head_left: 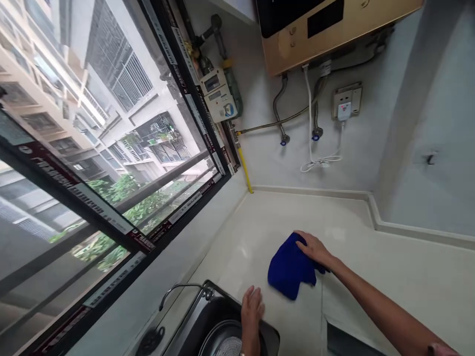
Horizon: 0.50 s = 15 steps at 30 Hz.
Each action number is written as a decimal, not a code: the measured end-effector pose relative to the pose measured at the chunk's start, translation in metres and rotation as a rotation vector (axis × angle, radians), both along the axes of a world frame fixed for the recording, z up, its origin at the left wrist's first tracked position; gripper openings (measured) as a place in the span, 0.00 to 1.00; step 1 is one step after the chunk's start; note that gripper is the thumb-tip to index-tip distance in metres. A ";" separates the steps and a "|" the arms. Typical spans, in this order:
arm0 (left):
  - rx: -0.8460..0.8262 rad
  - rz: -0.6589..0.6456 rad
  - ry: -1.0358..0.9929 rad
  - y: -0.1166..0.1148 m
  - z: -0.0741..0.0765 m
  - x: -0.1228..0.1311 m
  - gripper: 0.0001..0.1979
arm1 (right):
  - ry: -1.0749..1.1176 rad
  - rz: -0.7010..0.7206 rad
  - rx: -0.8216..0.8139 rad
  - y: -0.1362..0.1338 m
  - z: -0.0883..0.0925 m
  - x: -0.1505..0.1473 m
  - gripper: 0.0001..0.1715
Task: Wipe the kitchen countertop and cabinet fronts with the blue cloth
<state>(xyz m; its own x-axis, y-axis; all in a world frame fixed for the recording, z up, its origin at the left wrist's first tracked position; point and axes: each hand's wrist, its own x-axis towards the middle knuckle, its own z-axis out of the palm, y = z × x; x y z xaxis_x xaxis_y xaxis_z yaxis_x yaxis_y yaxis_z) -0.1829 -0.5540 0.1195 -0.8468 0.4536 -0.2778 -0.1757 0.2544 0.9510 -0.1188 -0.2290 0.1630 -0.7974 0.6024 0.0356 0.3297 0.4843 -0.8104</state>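
Blue cloth [290, 269] lies bunched on the pale countertop [389, 267], its long axis running from the sink [208, 321] toward the back wall. Right hand [315, 248] presses flat on its far edge; left hand [252, 306] rests open on the sink rim. Bare counter spreads beyond.

Two bare hands and forearms are in view. Right hand [315, 248], nearer the water heater [326, 29]: no glove, no ring visible; forearm uncovered along its whole visible length, no sleeve. Left hand [252, 306], farther from the heater: no glove, fingers bare; a thin pale band shows at the wrist by the frame edge, too cropped to identify. No sleeve there either.
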 end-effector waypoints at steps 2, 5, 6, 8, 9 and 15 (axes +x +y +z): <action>-0.197 -0.028 0.117 0.010 -0.008 -0.006 0.37 | -0.182 -0.162 0.197 0.005 -0.025 0.002 0.40; -0.460 -0.127 0.290 0.021 -0.025 -0.018 0.35 | -0.354 -0.091 0.311 -0.021 -0.078 0.006 0.40; -0.540 -0.165 0.334 0.025 -0.030 -0.023 0.34 | -0.347 -0.053 0.371 -0.031 -0.095 0.009 0.39; -0.685 -0.223 0.408 0.030 -0.038 -0.033 0.32 | -0.291 -0.014 0.464 -0.042 -0.119 0.017 0.36; -0.748 -0.239 0.440 0.030 -0.041 -0.039 0.31 | -0.255 0.003 0.487 -0.041 -0.125 0.022 0.35; -1.070 -0.101 0.574 0.013 -0.058 -0.091 0.28 | -0.205 0.255 0.453 0.024 -0.101 0.037 0.32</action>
